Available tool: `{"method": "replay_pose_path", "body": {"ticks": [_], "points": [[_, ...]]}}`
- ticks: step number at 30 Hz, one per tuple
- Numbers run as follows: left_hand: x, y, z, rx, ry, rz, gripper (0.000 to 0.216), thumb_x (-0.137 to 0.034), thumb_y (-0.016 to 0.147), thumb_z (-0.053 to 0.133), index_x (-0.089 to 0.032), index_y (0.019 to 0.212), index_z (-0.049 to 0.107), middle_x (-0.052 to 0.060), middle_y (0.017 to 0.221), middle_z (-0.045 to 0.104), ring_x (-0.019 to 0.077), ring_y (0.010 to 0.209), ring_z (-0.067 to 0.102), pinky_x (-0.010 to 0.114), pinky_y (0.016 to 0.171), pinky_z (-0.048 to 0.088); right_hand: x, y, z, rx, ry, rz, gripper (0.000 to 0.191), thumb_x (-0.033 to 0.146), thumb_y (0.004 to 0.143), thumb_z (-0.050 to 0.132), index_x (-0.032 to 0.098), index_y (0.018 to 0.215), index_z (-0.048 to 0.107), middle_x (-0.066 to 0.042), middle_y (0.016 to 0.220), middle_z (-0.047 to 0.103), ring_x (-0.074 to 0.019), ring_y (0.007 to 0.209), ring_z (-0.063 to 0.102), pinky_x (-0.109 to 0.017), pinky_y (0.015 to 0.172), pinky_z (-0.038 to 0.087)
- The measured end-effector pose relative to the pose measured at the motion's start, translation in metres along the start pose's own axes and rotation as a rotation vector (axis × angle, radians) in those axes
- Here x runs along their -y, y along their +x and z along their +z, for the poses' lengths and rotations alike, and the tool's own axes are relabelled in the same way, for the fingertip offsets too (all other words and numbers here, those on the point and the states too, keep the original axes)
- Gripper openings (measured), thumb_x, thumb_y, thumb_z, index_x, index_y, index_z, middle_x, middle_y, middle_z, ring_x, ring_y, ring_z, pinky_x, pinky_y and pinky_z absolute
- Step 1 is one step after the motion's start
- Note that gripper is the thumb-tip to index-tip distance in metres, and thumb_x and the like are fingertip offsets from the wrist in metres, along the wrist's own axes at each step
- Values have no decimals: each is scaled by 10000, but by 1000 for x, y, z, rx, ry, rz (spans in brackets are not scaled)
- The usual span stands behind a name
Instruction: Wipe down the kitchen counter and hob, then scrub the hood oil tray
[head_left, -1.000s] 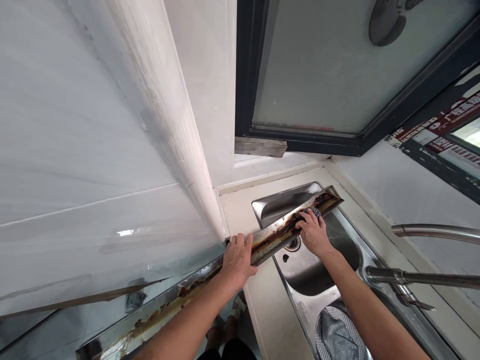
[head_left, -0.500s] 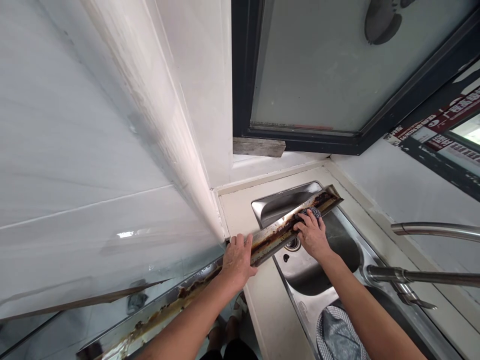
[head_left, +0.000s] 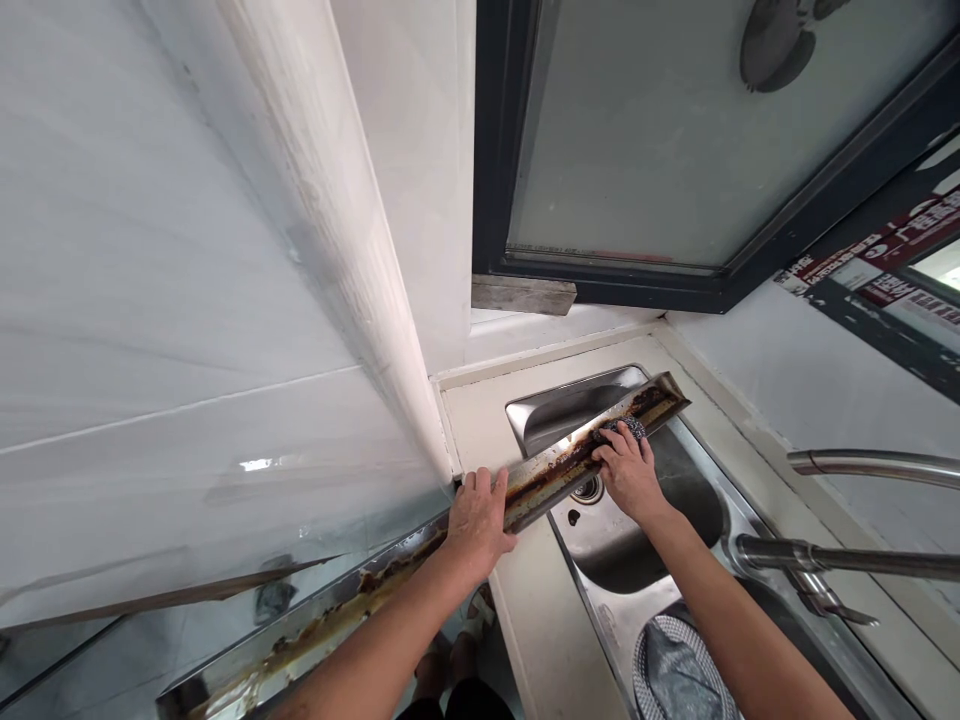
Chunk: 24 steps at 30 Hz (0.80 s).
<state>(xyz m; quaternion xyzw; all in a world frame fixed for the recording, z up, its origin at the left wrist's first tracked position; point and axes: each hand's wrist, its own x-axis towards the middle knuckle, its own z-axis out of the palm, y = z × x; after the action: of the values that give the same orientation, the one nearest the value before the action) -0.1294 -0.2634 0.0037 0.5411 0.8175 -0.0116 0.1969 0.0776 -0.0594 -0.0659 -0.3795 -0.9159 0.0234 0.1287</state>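
Note:
A long metal channel [head_left: 551,466], rusty and grimy inside, lies slanted from the lower left across the counter edge to over the sink. My left hand [head_left: 477,522] grips its middle, fingers closed over the rim, at the counter's corner. My right hand [head_left: 628,470] presses a dark steel-wool scrubber [head_left: 627,429] into the channel near its far end, fingers curled round the scrubber.
A steel sink [head_left: 637,540] sits under the channel, with a drain [head_left: 586,489] and a round strainer holding a grey cloth [head_left: 675,670]. Faucet pipes [head_left: 862,510] jut in from the right. White tiled wall on the left, dark-framed window behind. My feet show below.
My right hand with the scrubber has shifted only slightly along the channel's far end. My left hand keeps its grip in the same place.

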Motion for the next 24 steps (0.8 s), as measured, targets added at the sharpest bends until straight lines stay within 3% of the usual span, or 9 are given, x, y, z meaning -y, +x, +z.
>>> {"method": "replay_pose_path", "body": {"ticks": [6, 15, 24], "points": [[-1, -2, 3, -16, 7, 9, 948, -344, 671, 818, -180, 1501, 391, 139, 1306, 518, 324, 1178, 491, 433, 1022, 454, 6, -9, 7, -18, 37, 68, 291, 88, 812, 481, 241, 896, 714, -68, 1451, 560, -287, 1496, 296, -581, 1173, 214], [-2, -2, 4, -30, 9, 4, 937, -353, 673, 819, -193, 1494, 397, 137, 1306, 523, 323, 1177, 490, 438, 1023, 449, 22, -15, 6, 9, 15, 205, 355, 81, 780, 544, 239, 1021, 752, -82, 1657, 265, -397, 1539, 127, -688, 1137, 235], [-1, -1, 3, -20, 10, -4, 924, -347, 655, 812, -219, 1476, 407, 127, 1306, 512, 323, 1185, 486, 428, 1018, 441, 27, -22, 5, 37, -83, 251, 399, 122, 812, 543, 255, 1135, 735, -82, 1662, 238, -403, 1532, 138, -677, 1126, 277]]}}
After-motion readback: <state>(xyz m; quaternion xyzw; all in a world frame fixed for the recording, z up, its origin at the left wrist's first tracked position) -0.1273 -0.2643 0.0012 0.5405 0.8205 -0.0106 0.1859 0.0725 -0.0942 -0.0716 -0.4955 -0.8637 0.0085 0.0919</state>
